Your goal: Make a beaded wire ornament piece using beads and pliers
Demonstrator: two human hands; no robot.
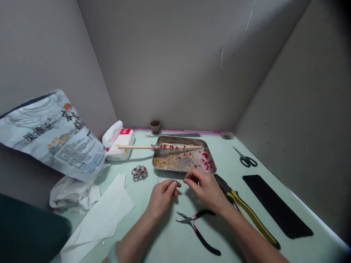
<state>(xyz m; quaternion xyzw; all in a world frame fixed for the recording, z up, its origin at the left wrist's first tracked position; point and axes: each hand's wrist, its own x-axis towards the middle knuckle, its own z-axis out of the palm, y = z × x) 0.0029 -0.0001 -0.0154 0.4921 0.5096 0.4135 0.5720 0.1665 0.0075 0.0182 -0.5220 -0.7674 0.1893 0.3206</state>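
My left hand (162, 196) and my right hand (205, 188) are held close together just in front of a metal tray (170, 170). The fingertips of both are pinched. A faint thin strand seems to rise between them, but what they hold is too fine to make out. In the tray lie gold, clear and red beads (171, 160). A wooden stick (134, 147) rests across it, wound with wire and red beads. Below my hands, small pliers (189, 220) lie with their jaws apart. To the left sits a wire cluster with red beads (139, 173).
Large yellow-handled pliers (253, 213) lie partly behind my right forearm. Farther right are a black flat case (276, 206) and scissors (246, 160). On the left are a tissue pack (124, 140), white paper (100, 215) and a large printed bag (60, 135). A small cup (155, 126) stands behind.
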